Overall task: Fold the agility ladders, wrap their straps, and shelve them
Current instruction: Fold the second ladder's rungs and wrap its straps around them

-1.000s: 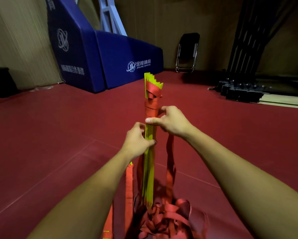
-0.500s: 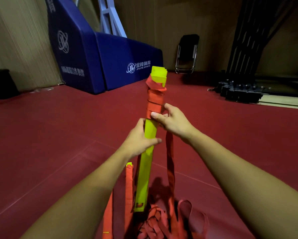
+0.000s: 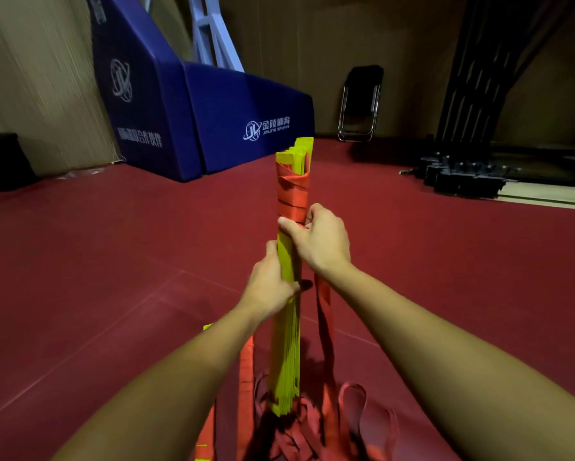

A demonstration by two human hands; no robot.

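The folded agility ladder [image 3: 286,344], a tight bundle of yellow rungs, stands nearly upright in the middle of the view. Its long axis runs from the red floor [image 3: 113,261] up and slightly away from the person. Its lower end sits in a heap of loose strap [image 3: 312,434] and its upper end points toward the far wall.

The red strap [image 3: 292,194] is wound in several turns round the top part of the bundle, and the yellow rung ends show above it. The right hand [image 3: 321,242] holds the bundle just under the wound part, thumb pressed across the lowest turn and fingers curled round behind. A free length of strap [image 3: 324,314] hangs from beneath this hand down to the heap. The left hand [image 3: 269,289] grips the rungs just below, fingers wrapped round the bundle.

A second strap [image 3: 246,371] shows beside the left forearm. Well apart from the ladder, a blue padded base [image 3: 219,121] stands to the left, a folded chair [image 3: 361,101] leans on the wall, and a black rack [image 3: 462,174] sits at right.
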